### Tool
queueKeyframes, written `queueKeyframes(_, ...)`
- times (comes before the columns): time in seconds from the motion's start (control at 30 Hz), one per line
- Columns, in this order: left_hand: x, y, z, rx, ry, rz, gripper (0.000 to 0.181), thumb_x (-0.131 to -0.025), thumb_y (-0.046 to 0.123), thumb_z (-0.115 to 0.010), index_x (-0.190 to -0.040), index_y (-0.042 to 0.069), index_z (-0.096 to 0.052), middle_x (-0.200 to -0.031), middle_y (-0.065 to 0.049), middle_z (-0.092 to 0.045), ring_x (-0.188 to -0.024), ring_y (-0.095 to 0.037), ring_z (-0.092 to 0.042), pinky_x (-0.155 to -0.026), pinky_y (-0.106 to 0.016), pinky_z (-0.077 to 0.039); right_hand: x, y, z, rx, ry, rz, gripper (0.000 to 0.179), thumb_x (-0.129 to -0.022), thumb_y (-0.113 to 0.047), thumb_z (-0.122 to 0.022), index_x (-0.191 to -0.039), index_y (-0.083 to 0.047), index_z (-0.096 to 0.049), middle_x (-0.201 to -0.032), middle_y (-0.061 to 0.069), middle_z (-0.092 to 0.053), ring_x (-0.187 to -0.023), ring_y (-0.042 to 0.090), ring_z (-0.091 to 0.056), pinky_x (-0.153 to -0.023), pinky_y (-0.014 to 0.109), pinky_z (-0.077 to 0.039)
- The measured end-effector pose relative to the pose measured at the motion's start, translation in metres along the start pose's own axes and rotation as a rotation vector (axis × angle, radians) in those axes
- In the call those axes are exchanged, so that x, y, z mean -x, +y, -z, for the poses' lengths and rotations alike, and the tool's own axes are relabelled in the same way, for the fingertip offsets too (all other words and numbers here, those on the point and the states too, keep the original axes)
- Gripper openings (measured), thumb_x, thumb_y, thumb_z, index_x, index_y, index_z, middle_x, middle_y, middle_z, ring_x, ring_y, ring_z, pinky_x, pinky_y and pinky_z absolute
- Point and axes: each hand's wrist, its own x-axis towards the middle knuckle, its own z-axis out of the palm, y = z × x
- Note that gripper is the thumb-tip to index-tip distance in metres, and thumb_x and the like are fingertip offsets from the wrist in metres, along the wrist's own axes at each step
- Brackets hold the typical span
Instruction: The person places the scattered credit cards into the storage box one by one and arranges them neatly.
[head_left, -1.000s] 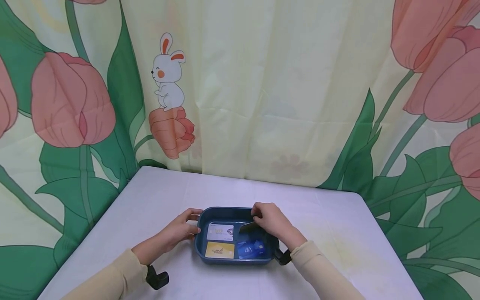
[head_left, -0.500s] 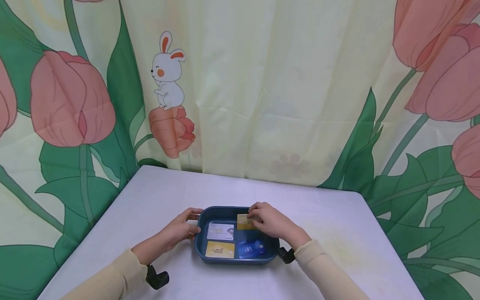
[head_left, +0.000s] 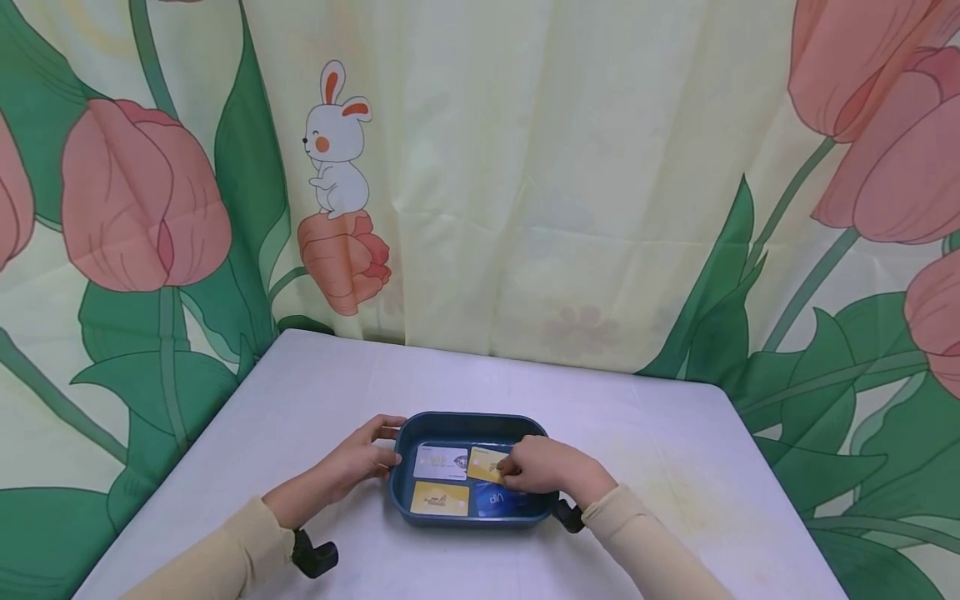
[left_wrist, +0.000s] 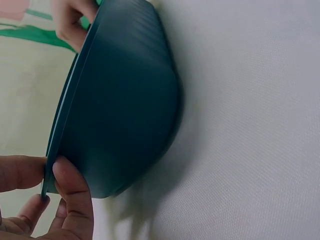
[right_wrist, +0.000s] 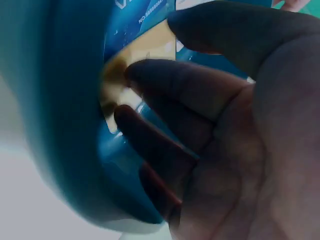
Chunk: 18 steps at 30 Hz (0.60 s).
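A dark blue tray (head_left: pixel 468 523) with a raised rim sits on the table. My left hand (head_left: pixel 358 454) holds its left end; in the left wrist view the rim is pinched between thumb and fingers (left_wrist: pixel 72 185). Inside lie a white card (head_left: pixel 439 463), a gold card (head_left: pixel 431 500) in front of it, and a blue card (head_left: pixel 491 500) at front right. My right hand (head_left: pixel 551 463) reaches into the right half, fingertips touching a second gold card (head_left: pixel 482 463), which lies askew and overlaps the blue card. The hand covers part of both. In the right wrist view its fingers (right_wrist: pixel 165 77) are extended over that gold card.
The table (head_left: pixel 637 467) has a white cover. Behind it hangs a curtain (head_left: pixel 525 208) printed with tulips and a rabbit. Each wrist wears a black device, such as the one (head_left: pixel 315 557) on the left.
Held tilted at first, the second gold card came down flat at the tray's back right. It has since slid forward and left, turning askew, under my right hand. My left hand stays put.
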Motion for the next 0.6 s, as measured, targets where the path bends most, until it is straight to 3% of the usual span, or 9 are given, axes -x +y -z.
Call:
queueKeyframes(0.13, 0.000, 0.000, 0.000, -0.002, 0.002, 0.004, 0.064, -0.086, -0.005, -0.064, -0.147, 0.007, -0.049, -0.147, -0.025, -0.048, -0.103, -0.029, -0.060, -0.076, -0.034, -0.055, 0.000, 0.002, -0.002, 0.097, 0.010, -0.038, 0.028, -0.096, -0.029, -0.069, -0.119, -0.016, -0.079, -0.130, -0.006, -0.072, -0.094, 0.012, -0.062, -0.097, 0.034, -0.051)
queueKeyframes(0.23, -0.001, 0.000, 0.000, -0.003, 0.001, 0.006, 0.064, -0.085, -0.004, -0.064, -0.147, 0.007, -0.049, -0.147, -0.025, -0.048, -0.103, -0.029, -0.060, -0.075, -0.034, -0.055, 0.001, 0.004, -0.002, 0.116, 0.020, -0.027, 0.026, -0.097, -0.028, -0.069, -0.117, -0.015, -0.080, -0.134, -0.005, -0.070, -0.109, 0.018, -0.064, -0.108, 0.042, -0.047)
queueKeyframes(0.3, -0.001, 0.001, -0.001, -0.002, -0.001, 0.006, 0.064, -0.085, -0.005, -0.064, -0.147, 0.007, -0.049, -0.147, -0.025, -0.048, -0.103, -0.029, -0.060, -0.075, -0.034, -0.055, 0.003, 0.004, -0.001, 0.098, 0.025, -0.007, 0.026, -0.097, -0.027, -0.068, -0.117, -0.014, -0.080, -0.135, -0.002, -0.070, -0.107, 0.018, -0.065, -0.105, 0.041, -0.050)
queueKeyframes(0.43, -0.001, 0.002, -0.001, -0.003, -0.004, 0.010, 0.064, -0.085, -0.004, -0.065, -0.147, 0.007, -0.049, -0.147, -0.025, -0.047, -0.105, -0.030, -0.060, -0.076, -0.034, -0.056, 0.008, -0.001, 0.002, 0.047, 0.018, 0.012, 0.023, -0.098, -0.027, -0.068, -0.115, -0.016, -0.080, -0.121, -0.002, -0.075, -0.092, 0.009, -0.065, -0.094, 0.036, -0.057)
queueKeyframes(0.6, -0.001, 0.001, -0.001, -0.007, 0.000, 0.013, 0.065, -0.085, -0.004, -0.065, -0.147, 0.007, -0.048, -0.146, -0.025, -0.047, -0.104, -0.030, -0.060, -0.076, -0.033, -0.056, 0.015, -0.015, -0.001, 0.048, -0.013, -0.047, 0.028, -0.097, -0.033, -0.069, -0.116, -0.016, -0.080, -0.111, -0.002, -0.077, -0.089, 0.006, -0.062, -0.097, 0.039, -0.057)
